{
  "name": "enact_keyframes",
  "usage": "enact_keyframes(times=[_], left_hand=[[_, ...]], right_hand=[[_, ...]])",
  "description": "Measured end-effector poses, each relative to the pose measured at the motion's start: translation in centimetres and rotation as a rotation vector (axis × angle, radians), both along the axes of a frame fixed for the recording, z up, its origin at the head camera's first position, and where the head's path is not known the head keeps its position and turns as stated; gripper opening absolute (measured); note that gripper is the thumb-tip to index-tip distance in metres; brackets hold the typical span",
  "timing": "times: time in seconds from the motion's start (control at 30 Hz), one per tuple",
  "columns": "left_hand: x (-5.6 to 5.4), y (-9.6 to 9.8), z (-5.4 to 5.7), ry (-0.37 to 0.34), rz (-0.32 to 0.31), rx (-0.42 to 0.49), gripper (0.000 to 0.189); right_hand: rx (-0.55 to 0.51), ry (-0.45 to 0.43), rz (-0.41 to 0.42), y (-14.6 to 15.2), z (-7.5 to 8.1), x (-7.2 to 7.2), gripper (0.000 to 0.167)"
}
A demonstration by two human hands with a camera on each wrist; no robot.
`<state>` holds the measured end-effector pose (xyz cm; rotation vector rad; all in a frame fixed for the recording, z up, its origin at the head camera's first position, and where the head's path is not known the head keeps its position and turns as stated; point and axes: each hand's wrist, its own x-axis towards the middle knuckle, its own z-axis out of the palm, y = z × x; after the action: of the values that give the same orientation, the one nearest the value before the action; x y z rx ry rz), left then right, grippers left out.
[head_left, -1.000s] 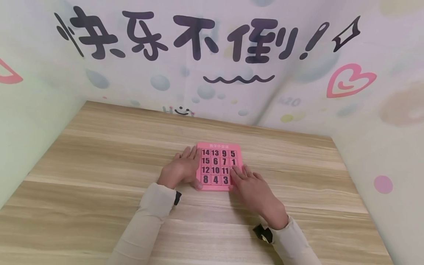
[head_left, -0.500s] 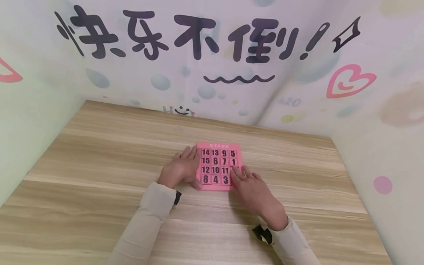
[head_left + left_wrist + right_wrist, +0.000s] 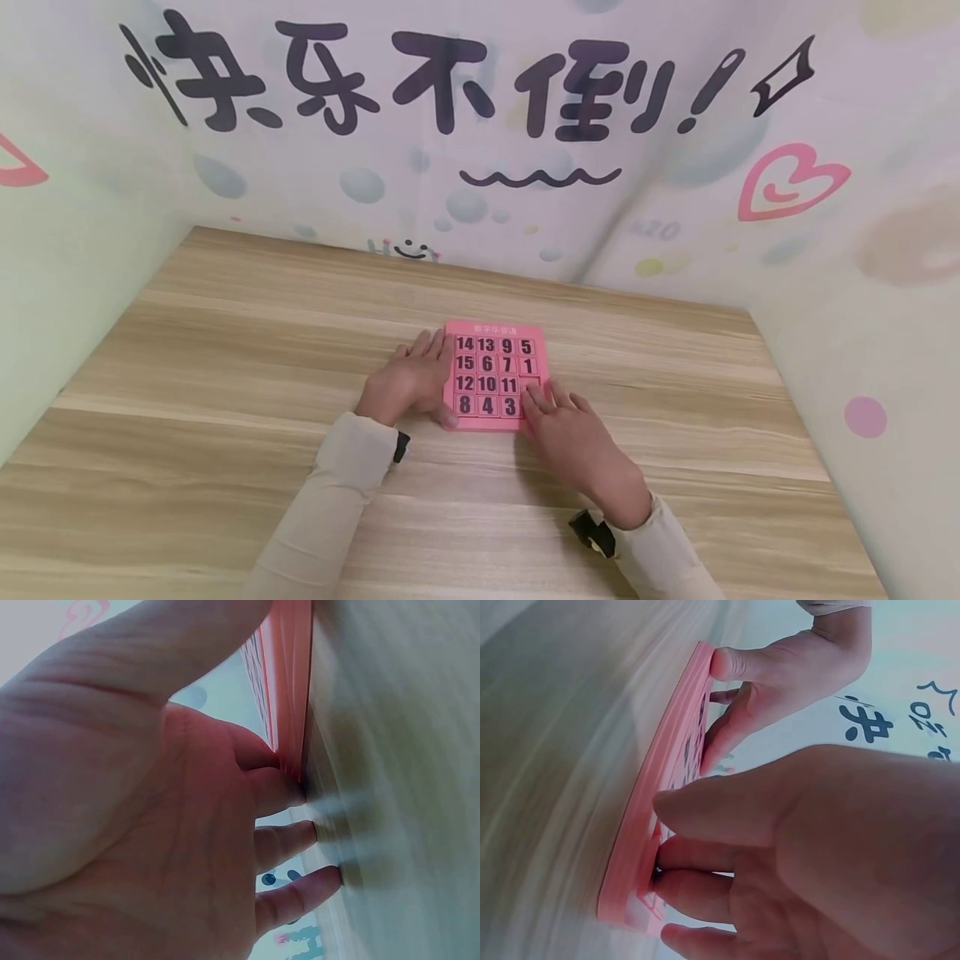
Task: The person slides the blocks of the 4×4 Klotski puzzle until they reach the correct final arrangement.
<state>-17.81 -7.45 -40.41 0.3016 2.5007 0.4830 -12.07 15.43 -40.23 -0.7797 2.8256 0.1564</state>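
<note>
A pink sliding number puzzle (image 3: pixel 497 424) lies flat on the table, its black-numbered tiles facing up. My left hand (image 3: pixel 408 379) rests along its left side, with the thumb at the near left corner. The left wrist view shows other fingertips (image 3: pixel 326 877) touching the tabletop beside the frame. My right hand (image 3: pixel 577 446) lies over the near right part, with fingertips touching the tile area below the 1 tile (image 3: pixel 528 366). In the right wrist view, the right thumb (image 3: pixel 682 810) rests at the pink frame's near edge. My right fingers hide the lower right corner of the grid.
The puzzle sits on a wood-grain table (image 3: pixel 262 333). A white printed backdrop (image 3: pixel 420 158) with dark lettering stands along the far edge, and pale walls border both sides. Each wrist carries a small black piece (image 3: pixel 592 533) near its light sleeve.
My right fingertips have slid slightly toward the near edge, and more of the pink spot below the 1 tile shows. The left hand stays in place.
</note>
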Motion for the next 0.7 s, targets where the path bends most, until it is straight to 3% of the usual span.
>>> enact_keyframes(times=[0.7], left_hand=[[-0.1,0.1,0.1,-0.007,0.003,0.013,0.123]], right_hand=[[0.015,-0.026,0.043,-0.1,1.2,0.9,0.044]])
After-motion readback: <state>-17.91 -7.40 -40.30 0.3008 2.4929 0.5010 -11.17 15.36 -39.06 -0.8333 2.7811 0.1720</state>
